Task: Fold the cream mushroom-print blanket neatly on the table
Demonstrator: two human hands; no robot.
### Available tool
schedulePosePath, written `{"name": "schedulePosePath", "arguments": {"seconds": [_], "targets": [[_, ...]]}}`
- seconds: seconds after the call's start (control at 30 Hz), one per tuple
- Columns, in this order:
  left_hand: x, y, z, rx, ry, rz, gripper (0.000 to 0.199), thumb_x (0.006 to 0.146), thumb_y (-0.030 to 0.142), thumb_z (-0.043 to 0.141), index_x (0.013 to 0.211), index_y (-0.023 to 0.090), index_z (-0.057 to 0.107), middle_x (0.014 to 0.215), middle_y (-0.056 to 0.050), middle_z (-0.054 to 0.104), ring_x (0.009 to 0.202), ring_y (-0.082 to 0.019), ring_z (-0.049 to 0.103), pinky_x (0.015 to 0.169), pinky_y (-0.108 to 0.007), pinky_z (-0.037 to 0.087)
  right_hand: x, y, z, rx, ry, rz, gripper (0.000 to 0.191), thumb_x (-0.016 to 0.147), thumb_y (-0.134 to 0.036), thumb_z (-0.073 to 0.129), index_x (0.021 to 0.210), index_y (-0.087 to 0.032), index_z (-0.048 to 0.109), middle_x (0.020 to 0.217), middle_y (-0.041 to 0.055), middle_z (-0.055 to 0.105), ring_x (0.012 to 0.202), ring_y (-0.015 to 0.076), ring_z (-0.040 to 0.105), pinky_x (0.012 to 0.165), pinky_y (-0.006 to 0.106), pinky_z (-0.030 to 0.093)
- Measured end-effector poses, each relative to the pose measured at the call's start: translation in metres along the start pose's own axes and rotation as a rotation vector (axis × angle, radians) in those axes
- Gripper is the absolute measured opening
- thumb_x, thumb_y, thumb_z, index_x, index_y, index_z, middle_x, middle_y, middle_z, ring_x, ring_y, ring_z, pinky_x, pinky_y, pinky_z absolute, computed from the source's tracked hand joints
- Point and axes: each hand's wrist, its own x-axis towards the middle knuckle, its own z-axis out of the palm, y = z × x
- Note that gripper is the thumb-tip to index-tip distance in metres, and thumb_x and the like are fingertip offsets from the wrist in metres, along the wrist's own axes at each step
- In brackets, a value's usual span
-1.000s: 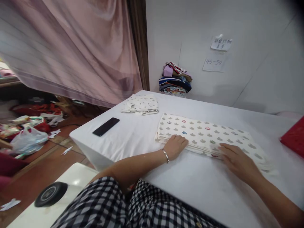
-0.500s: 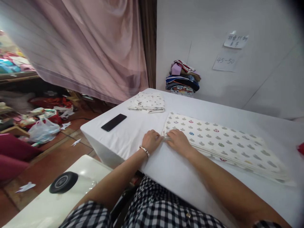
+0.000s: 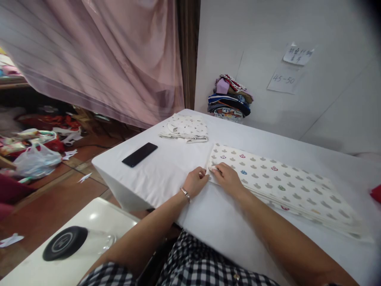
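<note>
A long folded white cloth (image 3: 276, 178) lies on the table, printed with grey shapes and a few coloured ones. At its near left corner, my right hand (image 3: 228, 178) pinches a bit of the cloth's edge, palm down. My left hand (image 3: 195, 182), with a bracelet on its wrist, is beside that corner, fingers curled in and fingertips at the cloth's edge. What lies between those fingers is hidden. Farther back sits a smaller folded white cloth (image 3: 187, 126) with a fine speckled print, apart from both hands.
A black phone (image 3: 139, 154) lies on the white-covered table (image 3: 166, 171), left of my hands. Folded fabrics (image 3: 229, 99) are piled by the wall. At lower left, a clear jar with a black lid (image 3: 64, 243) lies on a white surface. A pink curtain (image 3: 143, 59) hangs behind.
Both hands have shifted slightly right in view and a small gap shows between them. The right fingers have curled more tightly at the cloth's corner. The camera view has turned a little.
</note>
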Motion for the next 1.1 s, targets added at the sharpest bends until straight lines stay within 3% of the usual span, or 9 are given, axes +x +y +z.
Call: {"name": "schedulePosePath", "arguments": {"seconds": [0.1,0.17,0.23,0.3,0.43,0.67,0.87,1.1], "targets": [[0.000,0.001,0.002,-0.271,-0.037,-0.120,0.020,0.065,0.030,0.066,0.064,0.016,0.051,0.097,-0.005,0.063,0.063,-0.009,0.057,0.051,-0.021,0.046,-0.001,-0.003,0.002,-0.048,-0.032,-0.052,0.024,0.093,-0.030,0.039,0.077,-0.020,0.053,0.081,0.0027,0.056,0.079,0.0161,0.051,0.070,0.027,0.038],[0.001,0.001,0.002,-0.383,-0.029,-0.174,0.022,0.062,0.029,0.068,0.062,0.015,0.051,0.109,-0.007,0.060,0.068,-0.010,0.059,0.055,-0.022,0.050,-0.002,-0.005,0.003,-0.077,-0.050,-0.087,0.024,0.093,-0.029,0.039,0.076,-0.020,0.053,0.082,0.0035,0.057,0.079,0.0167,0.051,0.070,0.028,0.038],[0.001,-0.001,0.002,-0.421,0.002,-0.200,0.020,0.060,0.025,0.069,0.064,0.015,0.051,0.101,-0.006,0.062,0.065,-0.009,0.058,0.057,-0.022,0.050,-0.003,-0.006,0.005,-0.075,-0.022,-0.086,0.023,0.093,-0.028,0.039,0.078,-0.020,0.054,0.083,0.0038,0.057,0.080,0.0169,0.052,0.071,0.028,0.039],[0.001,-0.003,0.003,-0.397,0.027,-0.196,0.019,0.060,0.020,0.067,0.071,0.017,0.052,0.079,0.000,0.063,0.058,-0.008,0.056,0.055,-0.021,0.047,-0.003,-0.007,0.007,-0.069,0.021,-0.071,0.022,0.094,-0.027,0.038,0.080,-0.020,0.053,0.084,0.0039,0.057,0.081,0.0170,0.052,0.071,0.028,0.040],[-0.002,-0.006,0.003,-0.261,0.045,-0.085,0.026,0.063,0.014,0.059,0.086,0.019,0.051,0.051,0.009,0.051,0.049,-0.009,0.051,0.050,-0.019,0.038,-0.004,-0.011,0.016,-0.140,0.038,-0.058,0.022,0.093,-0.027,0.039,0.076,-0.020,0.052,0.082,0.0046,0.057,0.079,0.0186,0.052,0.068,0.030,0.039],[-0.004,-0.002,0.003,-0.217,0.038,-0.016,0.030,0.063,0.010,0.052,0.091,0.020,0.048,0.050,0.010,0.047,0.047,-0.009,0.048,0.050,-0.020,0.034,-0.003,-0.014,0.021,-0.126,0.092,-0.053,0.021,0.093,-0.025,0.039,0.078,-0.021,0.052,0.081,0.0039,0.058,0.078,0.0182,0.052,0.068,0.029,0.039],[-0.001,-0.006,0.003,-0.256,0.039,-0.061,0.036,0.060,0.009,0.054,0.094,0.018,0.050,0.051,0.009,0.050,0.049,-0.009,0.051,0.053,-0.020,0.038,-0.007,-0.015,0.027,-0.162,0.027,-0.082,0.019,0.092,-0.023,0.040,0.083,-0.019,0.057,0.087,0.0063,0.059,0.082,0.0199,0.052,0.072,0.031,0.039],[-0.001,-0.001,0.001,-0.401,0.018,-0.094,0.037,0.062,0.019,0.062,0.097,0.017,0.053,0.054,0.007,0.056,0.054,-0.011,0.056,0.060,-0.023,0.045,-0.012,-0.021,0.014,-0.165,-0.025,-0.105,0.017,0.088,-0.022,0.045,0.096,-0.018,0.058,0.097,0.0081,0.059,0.090,0.0220,0.050,0.075,0.033,0.037]]}}
